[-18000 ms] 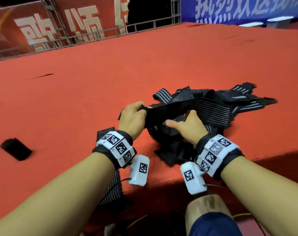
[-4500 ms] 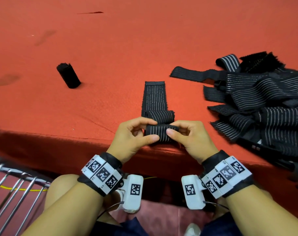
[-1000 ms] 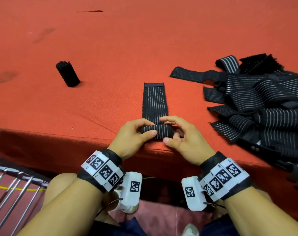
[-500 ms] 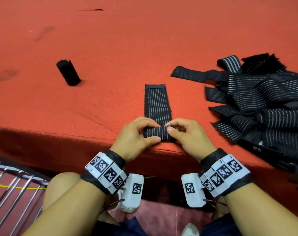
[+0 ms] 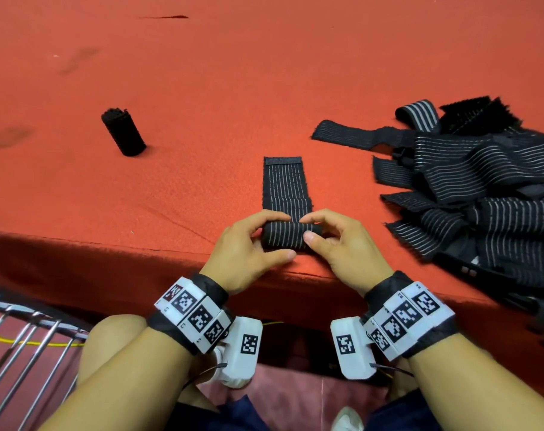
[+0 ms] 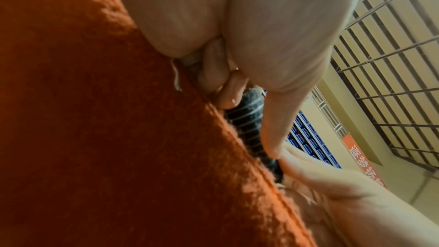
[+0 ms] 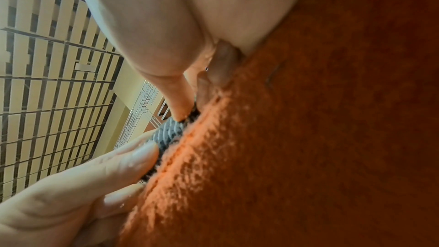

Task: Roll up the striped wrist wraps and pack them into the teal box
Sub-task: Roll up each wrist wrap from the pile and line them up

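Against half a second back: sitting slightly farther from the near edge of the tabletop (image 5: 202, 88), with less flat strip left beyond the roll; thumbs now spread along the near side of the roll rather than bunched at its middle. Against four and a half seconds back: no second fold showing above the roll, only one tight cylinder.

Left hand (image 5: 249, 247) grasping the left end of the striped wrist wrap (image 5: 284, 234), forefinger curling over the top, thumb lying along the near side. Right hand (image 5: 342, 244) grasping the right end likewise, forefinger arching over to meet the left one at the middle, thumb tip pressing the front of the roll. From the left wrist view, thumb and curled fingers (image 6: 228, 89) pinching the dark ribbed roll (image 6: 247, 119) against the orange felt. From the right wrist view, much the same, thumb tip bearing down on the grey-striped roll (image 7: 168, 134).

Lying near the middle of the near edge, rolled part black with thin pale stripes running round it, unrolled tail stretching flat toward the far edge and ending in a plain black hem.

Resting well apart toward the left edge, a finished black roll (image 5: 124, 132). Heaping up at the right edge, a pile of loose striped wraps (image 5: 482, 197).
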The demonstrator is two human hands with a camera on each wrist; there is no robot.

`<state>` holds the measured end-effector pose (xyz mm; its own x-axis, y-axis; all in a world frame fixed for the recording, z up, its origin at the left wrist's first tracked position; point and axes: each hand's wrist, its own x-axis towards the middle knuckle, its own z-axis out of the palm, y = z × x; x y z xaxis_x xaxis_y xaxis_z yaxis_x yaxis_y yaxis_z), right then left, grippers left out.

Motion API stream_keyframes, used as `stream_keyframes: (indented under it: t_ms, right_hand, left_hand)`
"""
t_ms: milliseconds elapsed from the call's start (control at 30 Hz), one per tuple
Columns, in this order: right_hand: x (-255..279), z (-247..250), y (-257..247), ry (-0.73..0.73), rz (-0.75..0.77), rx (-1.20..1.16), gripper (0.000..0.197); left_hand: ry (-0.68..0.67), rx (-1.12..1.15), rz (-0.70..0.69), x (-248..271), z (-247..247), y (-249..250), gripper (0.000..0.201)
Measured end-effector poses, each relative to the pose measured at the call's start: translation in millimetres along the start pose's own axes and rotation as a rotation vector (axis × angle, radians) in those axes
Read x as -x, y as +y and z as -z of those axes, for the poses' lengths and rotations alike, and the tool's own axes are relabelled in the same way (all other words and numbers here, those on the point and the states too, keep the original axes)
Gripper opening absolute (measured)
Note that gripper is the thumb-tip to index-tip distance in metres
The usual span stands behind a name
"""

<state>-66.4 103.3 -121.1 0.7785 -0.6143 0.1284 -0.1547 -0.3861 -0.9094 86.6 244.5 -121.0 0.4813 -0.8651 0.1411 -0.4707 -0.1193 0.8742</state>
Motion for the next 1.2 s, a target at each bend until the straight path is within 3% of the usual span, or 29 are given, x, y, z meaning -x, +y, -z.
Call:
stream_keyframes:
  t_ms: [133,233,433,600,733,900,1033,1133,1200]
  right_hand:
    - [-8.2,-0.3,3.5,0.007,-0.062,0.054,0.013]
    - [-9.1,-0.2,4.6,0.002,-0.072,0.046,0.012]
    - [3.4,1.1,0.4,-0.043,0.035,-0.038,0.040]
    - [-0.9,0.0,3.1,-0.041,-0.006,-0.034,0.024]
    - [-3.6,-3.3,1.1,-0.009,-0.026,0.009,0.030]
    - [-1.7,-1.7,1.6,-0.002,-0.017,0.026,0.029]
    - [5.8,3.8,-0.2,-0.054,0.084,-0.036,0.049]
    - [3.2,4.1,4.8,-0.060,0.055,0.016,0.038]
    - [1.1,1.6,5.2,-0.046,0.030,0.028,0.029]
  left_hand:
    - [0.010,-0.087,-0.057,0.5,-0.5,1.7,0.048]
    - [-0.006,-0.056,0.026,-2.3,0.0,2.4,0.039]
    - [0.047,0.001,0.066,-9.0,-2.2,-1.7,0.010]
    - [0.033,0.058,0.043,-5.9,-1.2,0.8,0.027]
    - [0.011,-0.028,-0.045,-1.6,-1.0,-1.5,0.044]
    - [0.019,0.056,0.043,-4.7,-1.3,-0.4,0.025]
    - [0.046,0.018,0.059,-8.1,-2.3,0.7,0.013]
    - [0.058,0.024,0.057,-8.4,-1.6,0.3,0.006]
    - [0.069,0.037,0.048,-5.5,-2.1,-0.1,0.016]
